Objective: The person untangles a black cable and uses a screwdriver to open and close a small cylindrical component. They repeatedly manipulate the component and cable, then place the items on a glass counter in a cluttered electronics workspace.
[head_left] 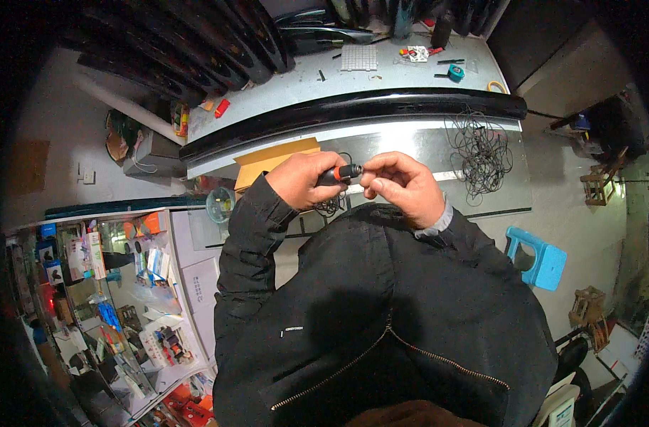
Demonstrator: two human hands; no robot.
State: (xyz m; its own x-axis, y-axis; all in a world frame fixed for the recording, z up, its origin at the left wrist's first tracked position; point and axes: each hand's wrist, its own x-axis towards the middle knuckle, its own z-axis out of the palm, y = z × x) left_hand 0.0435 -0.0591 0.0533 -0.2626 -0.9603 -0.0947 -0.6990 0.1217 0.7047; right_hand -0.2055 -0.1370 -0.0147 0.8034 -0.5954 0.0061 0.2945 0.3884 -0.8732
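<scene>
A black cylindrical hand tool with a red-orange ring (pixel 342 173) is wrapped in the fingers of my left hand (pixel 296 181), its narrow end pointing right. Close to that end, my right hand (pixel 407 188) has thumb and index finger pinched together. Whatever they hold, if anything, is too small to make out. Behind my left hand lies an open yellow-brown cardboard box (pixel 257 165). Below the tool, partly hidden by my hands and jacket, sits a small coil of dark wire (pixel 330 207).
Tangled black wire (pixel 481 156) lies on the glass tabletop's right. A long black roll (pixel 353 115) spans the table behind my hands. Farther back are a teal tape measure (pixel 455 72) and white grid panel (pixel 359 58). A blue stool (pixel 536 259) stands right; crowded shelves (pixel 178 277) stand left.
</scene>
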